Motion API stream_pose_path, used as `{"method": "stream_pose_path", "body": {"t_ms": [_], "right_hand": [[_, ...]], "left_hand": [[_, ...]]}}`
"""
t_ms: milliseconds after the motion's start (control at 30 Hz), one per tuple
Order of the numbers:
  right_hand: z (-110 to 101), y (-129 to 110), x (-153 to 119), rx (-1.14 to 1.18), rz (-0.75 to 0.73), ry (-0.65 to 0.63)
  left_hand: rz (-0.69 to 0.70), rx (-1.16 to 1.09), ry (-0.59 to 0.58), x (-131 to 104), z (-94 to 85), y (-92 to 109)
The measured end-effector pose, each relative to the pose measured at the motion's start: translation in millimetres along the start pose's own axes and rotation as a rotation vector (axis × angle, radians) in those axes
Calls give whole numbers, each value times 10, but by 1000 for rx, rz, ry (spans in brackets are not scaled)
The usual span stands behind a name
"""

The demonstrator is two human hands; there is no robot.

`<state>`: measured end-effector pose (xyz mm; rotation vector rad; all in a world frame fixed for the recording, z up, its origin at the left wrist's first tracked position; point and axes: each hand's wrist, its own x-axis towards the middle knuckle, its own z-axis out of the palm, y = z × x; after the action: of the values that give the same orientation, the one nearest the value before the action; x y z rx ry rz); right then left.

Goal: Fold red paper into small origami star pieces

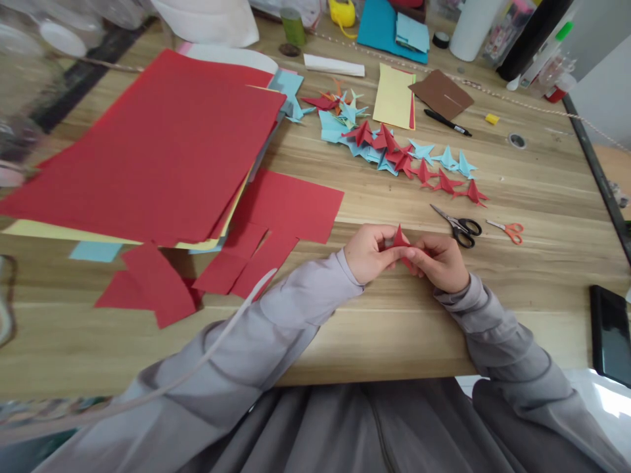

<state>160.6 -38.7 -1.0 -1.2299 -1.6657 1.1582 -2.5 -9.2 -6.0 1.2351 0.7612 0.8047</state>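
Between my two hands is a small piece of folded red paper [400,238], a pointed tip rising above the fingers and a lower end showing beneath them. My left hand [371,253] pinches it from the left, thumb on top. From the right, the fingers of my right hand [444,263] are closed on the same paper, and the fingertips of both hands meet there. Just beyond the right hand lie black-handled scissors [463,230] and small orange-handled scissors [507,230]. Farther back stand several folded red paper cranes [446,182] and light blue ones [447,157] in rows.
A big stack of red sheets [162,144] covers the left side, with cut red pieces [162,282] in front. Yellow paper [392,98], brown paper [441,95] and a black pen [447,123] lie at the back. A dark phone-like device [611,335] rests at the right edge.
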Motion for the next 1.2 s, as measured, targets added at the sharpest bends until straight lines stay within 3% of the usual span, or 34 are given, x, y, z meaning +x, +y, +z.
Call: {"method": "stream_pose_path", "body": {"t_ms": [300, 500, 867, 1033, 1200], "right_hand": [[-1, -19, 16, 98, 23, 39], [-11, -49, 29, 195, 73, 171], [-39, -57, 22, 44, 19, -8], [-2, -71, 17, -75, -63, 136], [10, -56, 15, -65, -34, 231]], "left_hand": [[8, 37, 48, 1, 4, 34], [6, -15, 39, 27, -8, 25], [-75, 17, -10, 10, -5, 61], [-65, 39, 117, 12, 18, 39], [-8, 22, 281, 35, 33, 24]]}}
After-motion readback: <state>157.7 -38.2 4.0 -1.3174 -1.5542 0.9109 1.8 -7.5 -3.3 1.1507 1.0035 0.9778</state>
